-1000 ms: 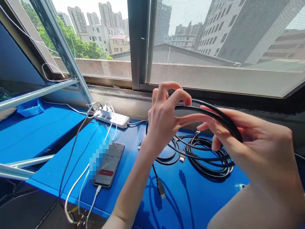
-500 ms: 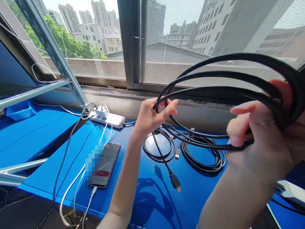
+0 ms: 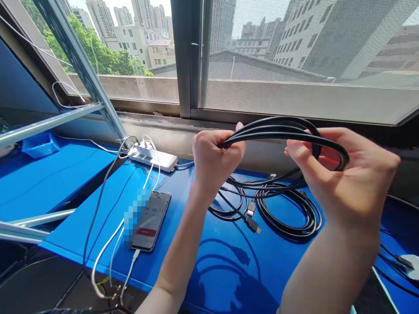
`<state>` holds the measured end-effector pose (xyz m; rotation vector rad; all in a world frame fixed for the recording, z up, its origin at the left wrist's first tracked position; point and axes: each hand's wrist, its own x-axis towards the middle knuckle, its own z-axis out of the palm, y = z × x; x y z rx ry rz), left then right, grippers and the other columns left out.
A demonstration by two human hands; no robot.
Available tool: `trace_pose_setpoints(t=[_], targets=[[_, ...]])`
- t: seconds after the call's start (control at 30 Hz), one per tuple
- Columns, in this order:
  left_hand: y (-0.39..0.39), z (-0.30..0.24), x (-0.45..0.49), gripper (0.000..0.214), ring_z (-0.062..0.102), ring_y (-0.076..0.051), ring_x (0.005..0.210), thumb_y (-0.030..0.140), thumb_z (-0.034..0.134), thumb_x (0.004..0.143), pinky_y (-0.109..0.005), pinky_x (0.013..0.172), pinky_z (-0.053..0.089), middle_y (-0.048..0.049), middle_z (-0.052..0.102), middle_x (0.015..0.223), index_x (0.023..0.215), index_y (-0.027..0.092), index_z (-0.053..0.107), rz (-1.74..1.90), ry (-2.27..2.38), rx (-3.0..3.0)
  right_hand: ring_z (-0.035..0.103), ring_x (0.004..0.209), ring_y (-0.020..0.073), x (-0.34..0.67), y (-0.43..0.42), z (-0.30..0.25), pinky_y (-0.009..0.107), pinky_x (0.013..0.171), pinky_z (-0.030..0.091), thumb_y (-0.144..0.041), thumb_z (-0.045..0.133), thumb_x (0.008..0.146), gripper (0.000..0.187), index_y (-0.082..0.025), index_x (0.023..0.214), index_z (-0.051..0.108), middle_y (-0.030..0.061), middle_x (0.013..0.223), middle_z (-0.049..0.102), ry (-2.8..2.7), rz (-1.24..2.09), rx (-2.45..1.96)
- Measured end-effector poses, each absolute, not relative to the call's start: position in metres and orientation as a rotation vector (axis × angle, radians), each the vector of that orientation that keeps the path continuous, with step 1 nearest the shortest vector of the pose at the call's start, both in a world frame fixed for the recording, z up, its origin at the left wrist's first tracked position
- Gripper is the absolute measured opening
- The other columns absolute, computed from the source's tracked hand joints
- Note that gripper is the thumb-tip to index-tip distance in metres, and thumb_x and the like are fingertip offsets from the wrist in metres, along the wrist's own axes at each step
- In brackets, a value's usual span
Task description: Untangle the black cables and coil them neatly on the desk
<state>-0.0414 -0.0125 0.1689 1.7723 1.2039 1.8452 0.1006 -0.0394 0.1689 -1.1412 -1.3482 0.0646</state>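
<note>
A black HDMI cable (image 3: pixel 278 136) is bunched in several loops between my two hands, above the table. My left hand (image 3: pixel 218 152) is closed in a fist round one side of the loops. My right hand (image 3: pixel 347 174) has the other side of them in the crook between thumb and curled fingers, the thumb standing apart from the fingers. A dark plug (image 3: pixel 252 225) with a metal tip hangs from the cable below my left hand. Behind it, a smaller coiled black cable (image 3: pixel 229 214) and a larger coiled black cable (image 3: pixel 288 213) lie on the table.
On the blue table (image 3: pixel 108 226), a phone (image 3: pixel 152 222) showing a timer lies left of my left arm, with a white charging lead. A white power strip (image 3: pixel 163 160) sits by the window wall. A metal frame (image 3: pixel 88 65) rises at left. A white plug (image 3: pixel 410 266) lies at right.
The cable loops have come lower and been gathered into a narrower bunch. My left hand has closed round them, and my right hand has moved left and away from me. The hanging plug has risen.
</note>
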Motion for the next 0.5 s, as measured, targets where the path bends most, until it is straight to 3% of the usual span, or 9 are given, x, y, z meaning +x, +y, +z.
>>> trace_pose_setpoints(t=[0.07,0.13,0.23,0.37,0.5], targets=[[-0.014,0.169,-0.038,0.052,0.02,-0.007,0.043,0.018,0.057,0.082,-0.026,0.046,0.02,0.0061,0.017,0.045,0.039,0.018,0.027,1.878,1.256,1.827,0.058,0.044,0.0101,0.099,-0.043,0.17,0.021,0.041,0.047,-0.026,0.072,0.066,0.01,-0.019,0.072,0.067,-0.0026,0.057,0.064,-1.401,0.218,-1.063],[-0.014,0.169,-0.036,0.051,0.02,-0.007,0.045,0.02,0.057,0.082,-0.026,0.047,0.019,0.0061,0.017,0.046,0.04,0.018,0.028,1.902,1.33,1.811,0.045,0.03,0.0068,0.097,-0.047,0.171,0.018,0.027,0.034,-0.031,0.073,0.069,0.015,-0.02,0.078,0.068,-0.0065,0.047,0.056,-1.49,0.45,-1.001],[-0.011,0.169,-0.038,0.051,0.022,-0.007,0.045,0.019,0.058,0.081,-0.024,0.047,0.022,0.0066,0.017,0.046,0.041,0.018,0.026,1.914,1.371,1.754,0.032,0.024,0.0043,0.094,-0.054,0.172,0.017,0.022,0.018,-0.042,0.072,0.072,0.027,-0.023,0.091,0.072,-0.0095,0.038,0.044,-1.538,0.642,-0.948],[-0.007,0.168,-0.042,0.052,0.029,-0.006,0.042,0.021,0.054,0.084,-0.022,0.047,0.027,0.0065,0.026,0.039,0.039,0.018,0.028,1.821,1.262,1.73,0.021,0.024,0.0027,0.09,-0.055,0.172,0.018,0.025,0.012,-0.042,0.07,0.075,0.027,-0.028,0.098,0.074,-0.0109,0.035,0.031,-1.4,0.55,-0.931],[0.001,0.163,-0.041,0.042,0.048,-0.008,0.042,0.025,0.054,0.083,-0.021,0.048,0.037,0.0029,0.05,0.043,0.043,0.018,0.047,1.524,1.188,1.62,0.027,0.026,0.0036,0.089,-0.048,0.172,0.02,0.026,0.013,-0.033,0.073,0.072,0.021,-0.023,0.091,0.077,-0.0084,0.036,0.038,-1.212,0.304,-0.969]])
